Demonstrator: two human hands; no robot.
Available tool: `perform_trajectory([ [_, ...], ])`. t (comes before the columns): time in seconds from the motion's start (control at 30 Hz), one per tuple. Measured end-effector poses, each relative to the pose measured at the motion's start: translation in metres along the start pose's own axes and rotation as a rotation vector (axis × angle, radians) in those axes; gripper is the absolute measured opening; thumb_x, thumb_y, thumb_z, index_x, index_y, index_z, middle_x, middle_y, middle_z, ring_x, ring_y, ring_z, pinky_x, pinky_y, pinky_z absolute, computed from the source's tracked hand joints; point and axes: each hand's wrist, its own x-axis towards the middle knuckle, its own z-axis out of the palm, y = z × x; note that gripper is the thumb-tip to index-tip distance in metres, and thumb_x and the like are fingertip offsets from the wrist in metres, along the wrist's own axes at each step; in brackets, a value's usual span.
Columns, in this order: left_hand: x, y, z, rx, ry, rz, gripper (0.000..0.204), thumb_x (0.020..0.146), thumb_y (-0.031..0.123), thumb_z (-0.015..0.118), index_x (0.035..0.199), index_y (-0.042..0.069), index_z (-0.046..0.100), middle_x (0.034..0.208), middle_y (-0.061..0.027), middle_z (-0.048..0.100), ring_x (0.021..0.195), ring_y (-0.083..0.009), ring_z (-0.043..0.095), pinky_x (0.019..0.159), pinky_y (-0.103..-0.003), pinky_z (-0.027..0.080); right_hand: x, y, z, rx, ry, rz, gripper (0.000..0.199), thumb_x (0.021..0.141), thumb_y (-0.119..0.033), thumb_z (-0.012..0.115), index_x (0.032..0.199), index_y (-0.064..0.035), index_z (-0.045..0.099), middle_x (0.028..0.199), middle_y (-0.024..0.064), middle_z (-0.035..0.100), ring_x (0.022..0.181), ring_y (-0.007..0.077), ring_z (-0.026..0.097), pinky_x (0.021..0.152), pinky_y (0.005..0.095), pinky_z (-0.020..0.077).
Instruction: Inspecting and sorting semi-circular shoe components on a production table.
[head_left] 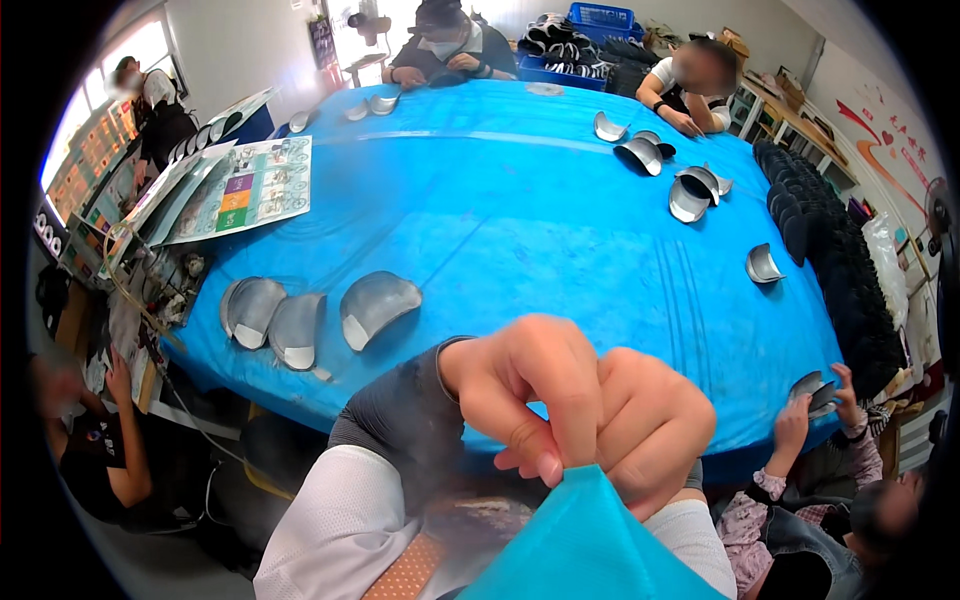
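Both hands are raised close to the camera, pressed together at the lower centre of the view. The left hand (pixel 520 385) and the right hand (pixel 650 425) meet over the peak of a turquoise fabric piece (pixel 590 545), which rises from the lower edge of the view and tapers upward to a point between the fingers. The left hand's fingers (pixel 545 440) curl downward and pinch the tip of the fabric; the right hand is clenched against it, knuckles outward, and appears to grip the same tip from the other side, though its fingertips are hidden. The fabric lies directly below the fingers, its long axis running roughly vertical in the view, widening toward the person's body. Both hands are at the same point on it, so neither is nearer. A dark grey sleeve cuff (pixel 400 420) covers the left wrist, with a white sleeve (pixel 340 520) below it. Beyond the hands extends a large table under a blue cover (pixel 500 220). Three grey curved shell pieces (pixel 375 305) lie near its left edge, well apart from the hands. More such pieces lie on the far right, near other seated people. A printed sheet (pixel 250 190) rests at the far left.
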Motion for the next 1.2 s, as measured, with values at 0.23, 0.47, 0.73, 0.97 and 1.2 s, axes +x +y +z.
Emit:
perform_trajectory([
  [0.23,-0.003,-0.001,-0.003,-0.011,-0.075,-0.002,0.007,0.079,0.002,0.067,0.078,-0.004,0.065,0.06,-0.007,0.061,0.045,-0.0109,0.055,0.04,-0.023,0.037,0.005,0.006,0.004,0.002,0.016,-0.036,0.031,0.084,-0.005,0.058,0.054,-0.0003,0.055,0.059,0.0089,0.061,0.051,0.0183,0.063,0.05,0.0329,0.0541],
  [0.47,-0.003,-0.001,0.0,-0.008,-0.118,0.004,0.009,0.078,0.005,0.065,0.074,-0.004,0.064,0.057,-0.0053,0.059,0.045,-0.0113,0.053,0.041,-0.024,0.035,-0.001,0.001,0.008,-0.039,0.017,-0.018,0.033,0.086,-0.006,0.058,0.053,-0.0022,0.054,0.058,0.0061,0.06,0.05,0.0153,0.061,0.049,0.0302,0.0521],
  [0.73,0.0,0.008,0.002,0.067,-0.1,-0.017,0.013,0.078,0.007,0.063,0.069,-0.002,0.063,0.055,-0.0031,0.057,0.044,-0.0111,0.051,0.042,-0.025,0.034,0.001,-0.003,-0.001,0.01,-0.093,0.051,0.031,0.084,-0.011,0.064,0.056,-0.001,0.058,0.058,0.007,0.06,0.049,0.0159,0.06,0.047,0.0283,0.0507],
  [0.97,-0.005,0.017,0.007,0.125,-0.049,-0.11,0.014,0.078,0.005,0.059,0.066,0.001,0.064,0.051,-0.0003,0.056,0.041,-0.0082,0.051,0.04,-0.022,0.034,0.003,-0.002,0.004,-0.009,-0.068,0.058,0.032,0.084,-0.016,0.067,0.057,-0.0008,0.06,0.057,0.0065,0.061,0.049,0.0162,0.06,0.047,0.0275,0.0498],
  [1.2,-0.013,0.024,0.008,0.137,-0.045,-0.124,0.015,0.079,0.005,0.059,0.066,0.0,0.063,0.05,-0.0003,0.055,0.041,-0.0078,0.05,0.04,-0.022,0.034,0.008,0.011,0.012,0.052,-0.056,0.006,0.029,0.082,-0.016,0.069,0.059,0.0001,0.062,0.054,0.0046,0.058,0.048,0.0138,0.057,0.045,0.0258,0.046],
])
